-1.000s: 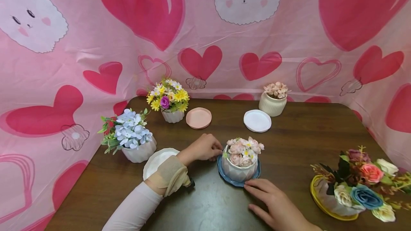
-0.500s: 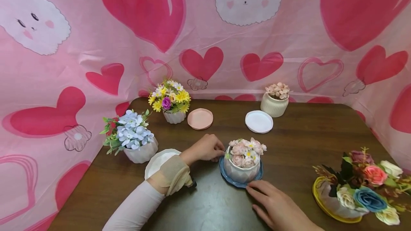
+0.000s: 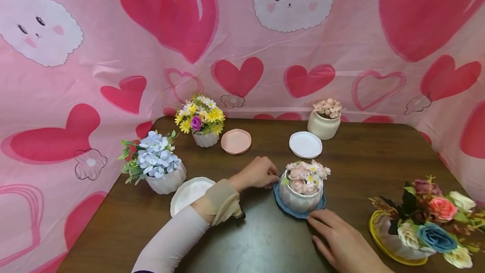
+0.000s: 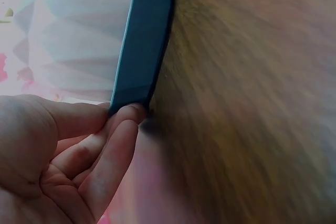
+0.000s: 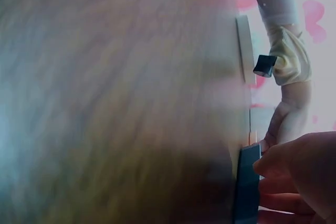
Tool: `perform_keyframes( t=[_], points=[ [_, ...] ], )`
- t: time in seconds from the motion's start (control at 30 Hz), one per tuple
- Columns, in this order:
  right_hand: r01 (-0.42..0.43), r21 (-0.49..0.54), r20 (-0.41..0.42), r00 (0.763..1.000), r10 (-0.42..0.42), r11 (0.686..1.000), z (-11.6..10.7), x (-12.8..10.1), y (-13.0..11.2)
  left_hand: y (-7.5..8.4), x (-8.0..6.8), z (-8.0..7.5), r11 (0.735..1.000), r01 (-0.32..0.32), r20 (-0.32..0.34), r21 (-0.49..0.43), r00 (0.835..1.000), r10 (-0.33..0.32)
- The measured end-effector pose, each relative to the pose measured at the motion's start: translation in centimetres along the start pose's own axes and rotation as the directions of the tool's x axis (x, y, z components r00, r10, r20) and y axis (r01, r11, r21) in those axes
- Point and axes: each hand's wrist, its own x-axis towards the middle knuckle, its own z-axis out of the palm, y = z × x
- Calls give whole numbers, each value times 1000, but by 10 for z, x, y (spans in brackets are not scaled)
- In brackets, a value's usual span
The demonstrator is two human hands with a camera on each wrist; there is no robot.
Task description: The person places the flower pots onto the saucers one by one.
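Pink cloth (image 3: 242, 24), creased and printed with red hearts and fluffy white faces, hangs behind the dark wood-grained counter (image 3: 261, 247). Just ahead of me, right of the counter's middle, sits the blue plate (image 3: 279, 202), flat and roughly round with an angular rim. Its pot (image 3: 297, 202) stands upright on it, mouth up, long faceted sides in matte grey and white, filled with pale pink blooms and daisies (image 3: 311, 178). With thumb and fingers of my left hand (image 3: 259, 173) I pinch the plate's left edge; the extended fingers of my right hand (image 3: 342, 233) touch its near right rim. Beside my left forearm lies a white plate (image 3: 185, 195), partly hidden by it. Well to the right, a yellow plate (image 3: 374, 233) carries a bouquet of roses (image 3: 435, 236).
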Motion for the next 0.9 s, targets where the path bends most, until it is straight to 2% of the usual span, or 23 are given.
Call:
perform_keyframes(
  t=[0.13,0.27,0.4,0.7,0.9],
  points=[
    [-45,-35,-9,999,45,998,-3,-3,7,7,12,5,1000,4,-7,0,1000,-4],
    [-112,-60,20,993,113,992,-7,-5,12,15,25,11,1000,-15,-25,4,1000,15],
    [-141,-78,5,990,142,987,-7,-7,19,23,38,16,1000,-26,-42,13,999,27],
    [-201,-109,13,979,204,973,-6,-10,30,36,65,30,996,13,-74,-91,997,-20],
    [-231,-134,4,972,234,964,-6,-10,35,45,77,35,983,77,-86,-165,992,-92]
  ],
)
